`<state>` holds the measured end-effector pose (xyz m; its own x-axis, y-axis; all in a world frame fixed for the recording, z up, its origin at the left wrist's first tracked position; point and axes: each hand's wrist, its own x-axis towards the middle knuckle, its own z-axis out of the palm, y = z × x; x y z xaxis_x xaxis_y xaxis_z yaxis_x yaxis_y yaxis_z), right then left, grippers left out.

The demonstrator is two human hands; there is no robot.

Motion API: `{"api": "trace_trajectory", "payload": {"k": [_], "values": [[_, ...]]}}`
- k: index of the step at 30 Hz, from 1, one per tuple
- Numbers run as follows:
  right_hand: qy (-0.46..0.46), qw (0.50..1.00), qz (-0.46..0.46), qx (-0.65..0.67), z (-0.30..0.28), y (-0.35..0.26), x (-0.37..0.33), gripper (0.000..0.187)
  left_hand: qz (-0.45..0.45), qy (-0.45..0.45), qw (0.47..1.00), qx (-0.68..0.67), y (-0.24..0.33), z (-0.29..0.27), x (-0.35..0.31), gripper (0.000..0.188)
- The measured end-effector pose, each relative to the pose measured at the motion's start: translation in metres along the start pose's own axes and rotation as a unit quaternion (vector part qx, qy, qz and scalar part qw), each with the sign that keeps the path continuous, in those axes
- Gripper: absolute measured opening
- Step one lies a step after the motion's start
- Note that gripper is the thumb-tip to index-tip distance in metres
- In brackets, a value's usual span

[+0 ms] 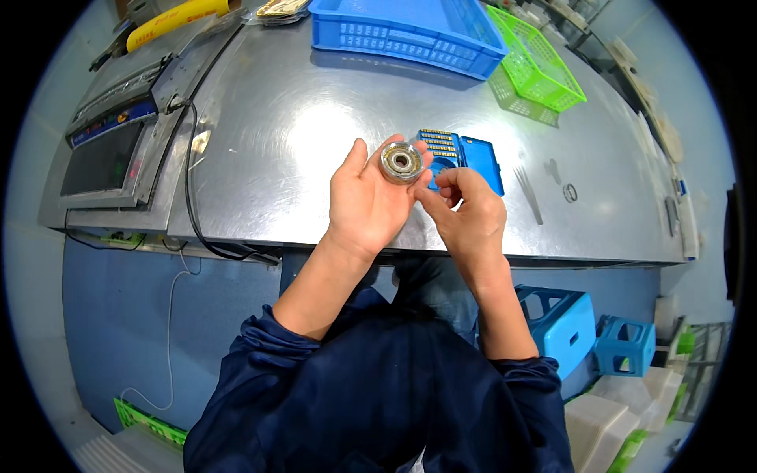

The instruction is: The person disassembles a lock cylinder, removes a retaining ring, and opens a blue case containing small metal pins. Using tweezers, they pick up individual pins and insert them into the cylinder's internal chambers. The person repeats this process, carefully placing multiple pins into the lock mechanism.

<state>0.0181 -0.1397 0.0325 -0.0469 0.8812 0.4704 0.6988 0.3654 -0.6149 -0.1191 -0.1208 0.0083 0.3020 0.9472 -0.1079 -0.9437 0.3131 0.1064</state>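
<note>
My left hand (371, 197) is palm up, its fingers stretched beneath a round metal bearing (402, 162) that it holds. The bearing has a shiny outer rim and a dark hole in the middle. Close to its right edge, my right hand (471, 211) has thumb and forefinger pinched together. Whatever is between those fingertips is too small to make out. Behind the right hand lies an open blue screwdriver bit case (482, 162), with rows of gold-coloured bits on its left side. The right hand hides part of the case.
Tweezers (528, 194), a dark ring (570, 192) and a small metal piece (551, 169) lie right on the steel table (260, 158). A blue crate (410, 43) and green basket (544, 71) stand at the back. Left are a scale-like device (106, 162) and black cable (189, 173).
</note>
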Motion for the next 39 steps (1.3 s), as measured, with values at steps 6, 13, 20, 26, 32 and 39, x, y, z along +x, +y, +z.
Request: {"api": "trace_trajectory", "payload": {"k": [6, 13, 20, 26, 32, 39], "values": [[0.034, 0.998, -0.061, -0.006, 0.008, -0.007, 0.006, 0.029, -0.005, -0.012, 1.000, -0.011, -0.003, 0.001, 0.001, 0.048], [0.038, 0.994, -0.086, -0.049, 0.015, -0.004, 0.009, 0.029, -0.027, -0.021, 0.999, -0.012, -0.002, -0.004, 0.004, 0.050], [0.052, 0.994, 0.083, 0.040, -0.032, 0.028, 0.027, 0.028, -0.078, 0.016, 0.997, -0.009, 0.011, 0.003, 0.004, 0.056], [-0.015, 0.997, 0.057, 0.053, -0.047, 0.039, 0.041, 0.031, -0.117, 0.016, 0.993, -0.002, 0.020, 0.013, 0.002, 0.060], [-0.217, 0.966, -0.117, 0.077, -0.044, 0.018, 0.057, 0.065, -0.157, -0.019, 0.987, -0.004, 0.019, 0.016, 0.002, 0.060], [-0.288, 0.940, -0.162, 0.079, -0.031, 0.004, 0.060, 0.068, -0.191, -0.080, 0.978, 0.018, 0.018, 0.019, -0.002, 0.060]]}}
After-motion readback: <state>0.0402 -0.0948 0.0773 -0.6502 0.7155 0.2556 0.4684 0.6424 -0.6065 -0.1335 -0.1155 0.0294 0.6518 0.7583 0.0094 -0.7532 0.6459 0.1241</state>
